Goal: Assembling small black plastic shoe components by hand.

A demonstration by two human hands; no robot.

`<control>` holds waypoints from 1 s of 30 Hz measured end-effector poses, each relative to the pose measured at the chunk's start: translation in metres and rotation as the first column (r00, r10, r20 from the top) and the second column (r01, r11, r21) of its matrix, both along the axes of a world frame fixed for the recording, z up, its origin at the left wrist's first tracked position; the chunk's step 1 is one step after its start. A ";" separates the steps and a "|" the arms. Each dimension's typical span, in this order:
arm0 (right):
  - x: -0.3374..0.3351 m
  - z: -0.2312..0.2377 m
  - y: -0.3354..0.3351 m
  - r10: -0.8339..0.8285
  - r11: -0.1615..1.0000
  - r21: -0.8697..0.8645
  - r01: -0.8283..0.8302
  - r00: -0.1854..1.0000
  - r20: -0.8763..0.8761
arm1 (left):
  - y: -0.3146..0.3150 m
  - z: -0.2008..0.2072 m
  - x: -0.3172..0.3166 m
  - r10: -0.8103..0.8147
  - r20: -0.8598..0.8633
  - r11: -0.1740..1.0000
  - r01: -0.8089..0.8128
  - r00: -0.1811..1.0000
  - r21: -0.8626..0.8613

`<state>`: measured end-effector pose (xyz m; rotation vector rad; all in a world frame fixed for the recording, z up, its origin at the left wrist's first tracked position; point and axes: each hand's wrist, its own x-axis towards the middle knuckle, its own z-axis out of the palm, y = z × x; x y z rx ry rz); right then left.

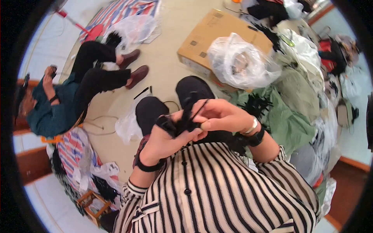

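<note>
My left hand and my right hand meet in front of my chest, above my striped shirt. Both pinch a small black bundle of thin strands or feathery pieces; a few black strips stick up from it toward the right hand's fingers. The left hand grips the lower end, the right hand's fingertips close on the upper end. A black band circles my left wrist; a light bracelet and a dark band sit on the right wrist. My black-clad knees show below the hands.
A cardboard box lies ahead on the beige floor, with a clear plastic bag on it. Green cloth with black pieces and more bags pile up at right. A person sits at left. A small wooden stool is at lower left.
</note>
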<state>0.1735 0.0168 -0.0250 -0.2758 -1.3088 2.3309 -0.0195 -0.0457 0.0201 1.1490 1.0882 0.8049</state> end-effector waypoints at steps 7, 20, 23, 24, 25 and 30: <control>0.002 -0.011 -0.016 -0.086 0.986 -0.148 0.083 0.996 -0.012 | -0.002 -0.008 0.008 0.076 0.053 0.996 -0.074 0.996 -0.050; 0.026 -0.035 -0.027 -0.144 0.977 -0.174 0.121 0.981 -0.130 | 0.008 -0.010 0.031 -0.101 -0.101 0.989 0.089 0.990 -0.120; 0.038 -0.035 -0.025 -0.120 0.983 -0.145 0.112 0.992 -0.048 | 0.009 -0.014 0.035 -0.094 -0.100 0.988 0.080 0.990 -0.134; 0.041 -0.040 -0.025 -0.101 0.986 -0.143 0.089 0.992 -0.077 | 0.009 -0.015 0.037 -0.094 -0.080 0.982 0.080 0.992 -0.168; 0.045 -0.044 -0.025 -0.082 0.988 -0.141 0.067 0.991 -0.103 | 0.010 -0.015 0.042 -0.097 -0.079 0.982 0.082 0.992 -0.168; 0.092 -0.030 -0.018 -0.306 0.939 0.233 0.252 0.924 0.232 | 0.016 -0.018 0.061 -0.006 -0.061 0.984 -0.005 0.998 -0.177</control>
